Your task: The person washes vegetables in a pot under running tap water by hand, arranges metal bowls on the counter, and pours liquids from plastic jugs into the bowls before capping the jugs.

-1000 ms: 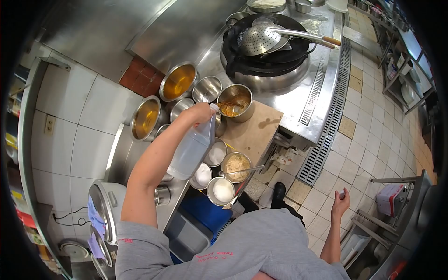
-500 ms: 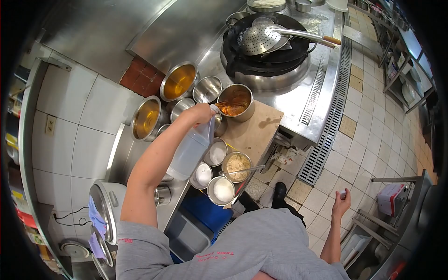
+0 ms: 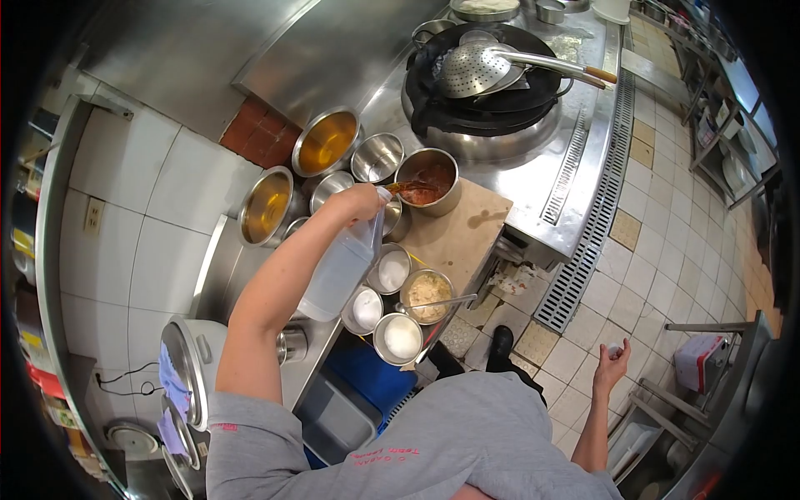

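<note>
My left hand (image 3: 360, 205) grips a translucent plastic jug (image 3: 340, 271) near its neck, the jug tilted toward a steel pot (image 3: 442, 202). Brown liquid streams from the jug's mouth into the pot, where reddish-brown liquid shows. The pot stands on a wooden board (image 3: 467, 225). Below the jug's side are small steel bowls, two with white powder (image 3: 367, 309) and one with a pale, lumpy mixture (image 3: 428, 296) and a spoon. Out at the right, above the floor, my right hand (image 3: 612, 365) is closed around a small whitish thing that I cannot make out.
Two steel bowls of amber liquid (image 3: 327, 142) stand by the wall. A black wok (image 3: 500, 108) with a perforated ladle (image 3: 471, 70) sits on the stove. A white rice cooker (image 3: 204, 350) is at the left, a blue bin (image 3: 358, 367) below the counter.
The view has shifted slightly, moving the counter items a little rightward in it. Liquid keeps running into the pot, and its contents look redder and foamier. Both hands keep their grips.
</note>
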The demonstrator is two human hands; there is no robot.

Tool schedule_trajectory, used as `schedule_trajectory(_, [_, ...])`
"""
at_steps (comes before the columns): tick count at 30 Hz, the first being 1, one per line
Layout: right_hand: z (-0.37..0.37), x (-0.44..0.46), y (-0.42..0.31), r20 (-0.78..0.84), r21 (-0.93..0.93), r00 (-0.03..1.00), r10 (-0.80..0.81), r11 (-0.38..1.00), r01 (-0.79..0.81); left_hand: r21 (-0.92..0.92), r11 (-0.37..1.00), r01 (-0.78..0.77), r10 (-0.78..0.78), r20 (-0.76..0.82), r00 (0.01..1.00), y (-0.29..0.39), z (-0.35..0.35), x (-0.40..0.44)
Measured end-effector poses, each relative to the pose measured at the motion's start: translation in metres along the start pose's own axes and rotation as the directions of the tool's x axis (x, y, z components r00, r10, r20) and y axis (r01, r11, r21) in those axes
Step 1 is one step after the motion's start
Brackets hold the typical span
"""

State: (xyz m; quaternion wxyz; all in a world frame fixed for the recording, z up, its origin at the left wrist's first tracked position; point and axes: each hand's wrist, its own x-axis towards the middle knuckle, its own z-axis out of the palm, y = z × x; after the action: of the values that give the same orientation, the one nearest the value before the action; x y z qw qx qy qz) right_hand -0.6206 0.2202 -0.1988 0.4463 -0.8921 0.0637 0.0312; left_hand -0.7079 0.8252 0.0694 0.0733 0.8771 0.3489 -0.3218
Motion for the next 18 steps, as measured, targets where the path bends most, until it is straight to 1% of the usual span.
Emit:
schedule_trajectory(3, [0.0001,0.0001,-0.0058,0.003,0.001,1.000,0.006,1.000,-0.006,0.008,1.000,0.023,-0.023,-0.002,1.000,0.0000,0.0005,-0.0006])
schedule_trajectory(6, [0.0003,0.0003,-0.0076,0.007,0.003,1.000,0.005,1.000,-0.005,0.062,0.997,0.051,-0.054,0.055,0.997,0.0027,-0.0040,-0.0024])
schedule_trajectory(9, [0.0008,0.0004,-0.0072,0.005,0.024,1.000,0.005,1.000,-0.005,0.040,0.999,0.012,-0.013,0.014,1.000,-0.0034,0.0008,0.0005])
schedule_trajectory(11, [0.0019,0.0005,-0.0054,0.000,0.040,1.000,0.003,0.999,-0.003,0.048,0.999,0.011,-0.012,0.017,1.000,-0.0042,0.0007,0.0007])
schedule_trajectory(14, [0.0011,-0.0008,-0.0087,0.002,0.005,1.000,0.018,1.000,-0.018,0.025,0.999,0.033,-0.033,0.013,0.999,-0.0025,-0.0003,-0.0025])
schedule_trajectory(18, [0.0013,-0.0027,-0.0089,-0.010,0.010,1.000,0.013,1.000,-0.013,0.017,0.999,0.046,-0.046,0.013,0.999,-0.0022,-0.0002,-0.0041])
